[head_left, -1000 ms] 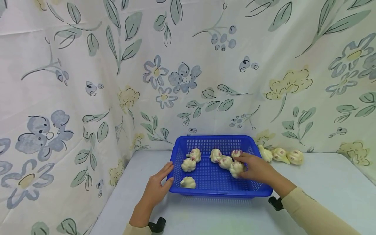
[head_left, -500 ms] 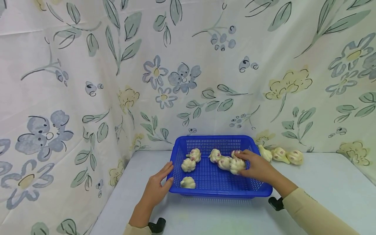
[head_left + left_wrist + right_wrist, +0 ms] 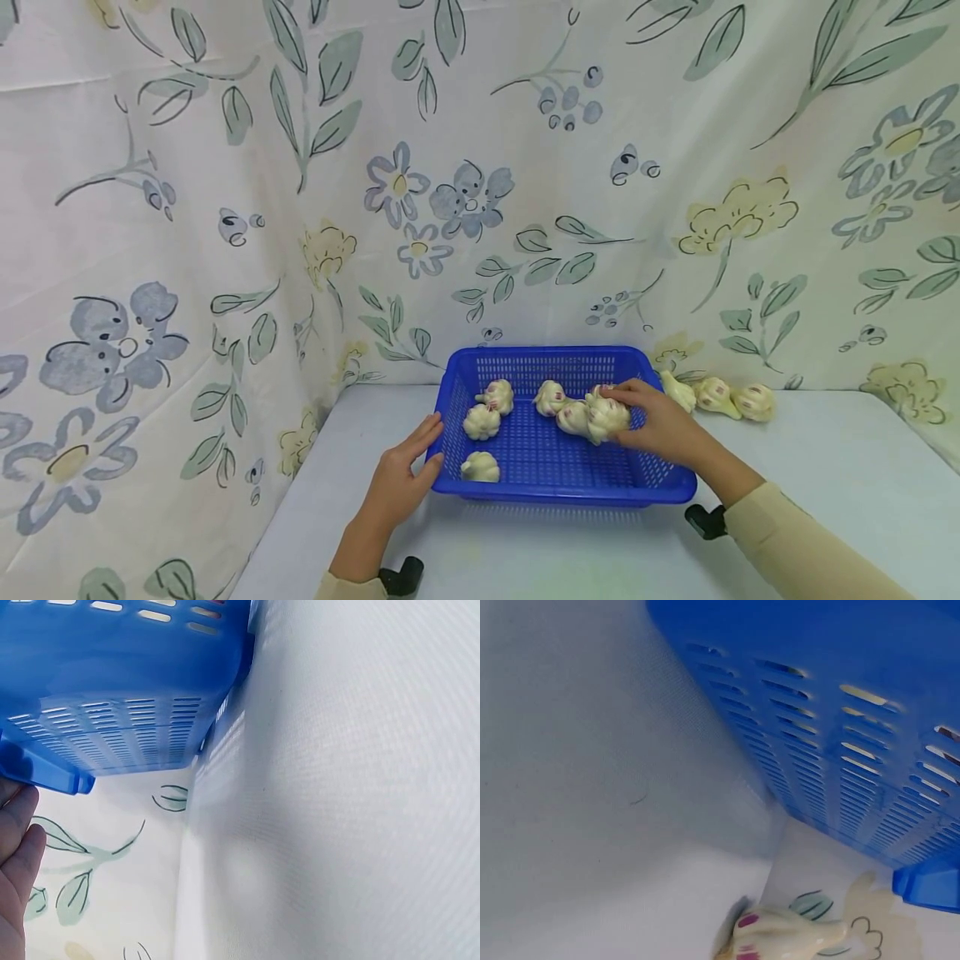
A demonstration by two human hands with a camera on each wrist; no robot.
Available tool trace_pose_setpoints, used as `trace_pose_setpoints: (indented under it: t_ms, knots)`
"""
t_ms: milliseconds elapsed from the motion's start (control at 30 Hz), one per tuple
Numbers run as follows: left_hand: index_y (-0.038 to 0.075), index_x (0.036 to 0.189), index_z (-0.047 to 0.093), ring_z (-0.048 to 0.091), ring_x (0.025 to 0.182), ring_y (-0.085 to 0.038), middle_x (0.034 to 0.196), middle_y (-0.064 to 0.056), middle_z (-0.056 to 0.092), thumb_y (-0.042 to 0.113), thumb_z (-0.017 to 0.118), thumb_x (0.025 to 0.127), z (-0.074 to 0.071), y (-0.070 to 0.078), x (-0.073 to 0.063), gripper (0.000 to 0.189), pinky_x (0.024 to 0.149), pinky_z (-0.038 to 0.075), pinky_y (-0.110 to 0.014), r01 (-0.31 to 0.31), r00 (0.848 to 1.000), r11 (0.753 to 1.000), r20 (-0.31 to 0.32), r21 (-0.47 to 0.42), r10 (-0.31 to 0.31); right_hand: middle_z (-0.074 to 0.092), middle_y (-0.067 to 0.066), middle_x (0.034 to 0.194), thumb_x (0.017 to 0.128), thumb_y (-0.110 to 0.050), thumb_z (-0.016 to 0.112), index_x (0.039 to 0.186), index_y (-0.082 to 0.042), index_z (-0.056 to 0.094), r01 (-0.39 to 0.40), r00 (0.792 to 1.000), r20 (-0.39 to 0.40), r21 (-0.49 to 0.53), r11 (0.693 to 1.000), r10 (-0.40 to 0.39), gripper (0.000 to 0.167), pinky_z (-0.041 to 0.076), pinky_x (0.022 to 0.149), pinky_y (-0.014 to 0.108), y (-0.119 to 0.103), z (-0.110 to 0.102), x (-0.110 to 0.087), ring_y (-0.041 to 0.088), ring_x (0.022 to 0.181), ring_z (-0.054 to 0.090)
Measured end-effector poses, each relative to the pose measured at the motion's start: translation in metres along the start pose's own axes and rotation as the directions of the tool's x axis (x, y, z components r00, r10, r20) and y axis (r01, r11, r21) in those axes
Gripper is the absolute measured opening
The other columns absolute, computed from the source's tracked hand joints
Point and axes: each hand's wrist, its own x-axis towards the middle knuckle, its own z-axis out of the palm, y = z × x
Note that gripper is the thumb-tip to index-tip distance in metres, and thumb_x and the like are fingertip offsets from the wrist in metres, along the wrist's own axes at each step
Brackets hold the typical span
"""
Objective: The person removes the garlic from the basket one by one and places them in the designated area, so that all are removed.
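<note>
A blue plastic basket [image 3: 555, 493] stands on the table in the head view. Inside it my right hand [image 3: 660, 423] holds a white garlic bulb [image 3: 604, 418] with thumb and fingers. That bulb mostly covers another behind it. Just left of it lie two more garlic bulbs [image 3: 551, 397]. Along the basket's left side are a front bulb [image 3: 480, 467] and a touching pair of bulbs [image 3: 482, 422]. My left hand [image 3: 401, 471] rests against the left rim, fingers fairly straight; its fingers [image 3: 19, 832] also show in the left wrist view. The right wrist view does not show my right hand.
Several garlic bulbs [image 3: 753, 402] lie on the white table [image 3: 817, 467] right of the basket, near the back. One of these bulbs [image 3: 780, 934] appears in the right wrist view. A floral cloth [image 3: 480, 275] hangs behind and to the left.
My right hand has shifted the held garlic bulb slightly back, so it now covers most of the bulb behind it. The neighbouring bulbs have edged left. My left hand has stayed still.
</note>
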Motion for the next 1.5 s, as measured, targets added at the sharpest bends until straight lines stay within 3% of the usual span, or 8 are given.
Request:
trace_pose_setpoints:
  t_ms: [300,467,633,867,1033,1133,1267,1500]
  knots:
    - [0.005,0.137,0.058,0.045,0.137,-0.016,0.148,0.001,0.049,0.012,0.064,0.092,0.003,0.001,-0.002,0.045,0.104,0.045,-0.043,-0.012,1.000,1.000,0.001,-0.001,0.012,0.059,0.008,0.137,0.081,-0.041,0.080,0.135,-0.019,0.060,-0.091,0.995,-0.016,0.180,0.980,0.095,0.062,0.050,0.099,0.054,0.004,-0.006,-0.008,0.035,0.127,0.055]
    - [0.005,0.137,0.058,0.045,0.137,-0.015,0.148,0.002,0.049,0.013,0.063,0.093,0.003,0.002,-0.003,0.046,0.104,0.044,-0.043,-0.002,1.000,1.000,0.005,-0.004,0.002,0.061,0.012,0.136,0.081,-0.043,0.079,0.136,-0.021,0.060,-0.157,0.986,-0.015,0.255,0.954,0.166,0.063,0.056,0.093,0.046,0.005,-0.011,-0.011,0.035,0.123,0.060]
    - [0.005,0.137,0.058,0.046,0.137,-0.015,0.148,0.002,0.050,0.012,0.064,0.092,0.003,0.003,-0.003,0.046,0.104,0.045,-0.044,-0.001,1.000,1.000,-0.001,-0.010,0.001,0.065,0.012,0.128,0.080,-0.041,0.080,0.137,-0.019,0.059,-0.217,0.969,-0.037,0.332,0.918,0.243,0.064,0.058,0.078,0.024,0.007,-0.023,-0.014,0.016,0.104,0.067]
    - [0.005,0.136,0.059,0.046,0.137,-0.015,0.147,0.002,0.050,0.012,0.065,0.091,0.005,-0.001,-0.003,0.045,0.104,0.044,-0.043,-0.019,1.000,1.000,-0.018,0.004,0.019,0.061,0.021,0.132,0.084,-0.042,0.076,0.143,-0.009,0.051,-0.280,0.928,-0.141,0.346,0.896,0.344,0.072,0.058,0.075,0.018,0.022,-0.047,-0.025,-0.012,0.093,0.060]
    - [0.004,0.135,0.059,0.046,0.137,-0.015,0.147,0.002,0.051,0.011,0.065,0.091,0.005,-0.001,-0.002,0.045,0.104,0.045,-0.043,-0.027,0.999,1.000,-0.017,0.001,0.028,0.056,0.024,0.138,0.084,-0.043,0.075,0.145,-0.008,0.049,-0.331,0.877,-0.242,0.324,0.886,0.415,0.075,0.052,0.073,0.007,0.043,-0.068,-0.040,-0.021,0.094,0.054]
    - [0.005,0.136,0.059,0.046,0.137,-0.015,0.147,0.002,0.051,0.012,0.064,0.091,0.005,-0.001,-0.002,0.045,0.104,0.045,-0.043,-0.020,1.000,1.000,-0.013,0.004,0.020,0.054,0.022,0.140,0.084,-0.046,0.075,0.146,-0.012,0.048,-0.398,0.827,-0.286,0.309,0.864,0.484,0.075,0.051,0.071,0.006,0.059,-0.078,-0.050,-0.020,0.097,0.053]
    - [0.005,0.136,0.059,0.046,0.137,-0.014,0.147,0.002,0.050,0.012,0.064,0.092,0.004,0.000,-0.001,0.045,0.104,0.044,-0.043,-0.006,1.000,1.000,-0.005,0.005,0.006,0.047,0.013,0.147,0.083,-0.055,0.071,0.150,-0.022,0.042,-0.539,0.735,-0.282,0.311,0.783,0.617,0.080,0.056,0.088,0.024,0.080,-0.090,-0.065,-0.007,0.117,0.056]
    - [0.006,0.137,0.058,0.046,0.137,-0.015,0.148,0.003,0.050,0.012,0.064,0.092,0.004,0.000,-0.002,0.046,0.104,0.044,-0.043,0.003,1.000,1.000,-0.002,0.006,-0.003,0.036,-0.005,0.154,0.085,-0.051,0.071,0.153,-0.029,0.035,-0.603,0.619,-0.265,0.443,0.664,0.739,0.080,0.045,0.093,0.009,0.118,-0.097,-0.093,-0.014,0.121,0.047]
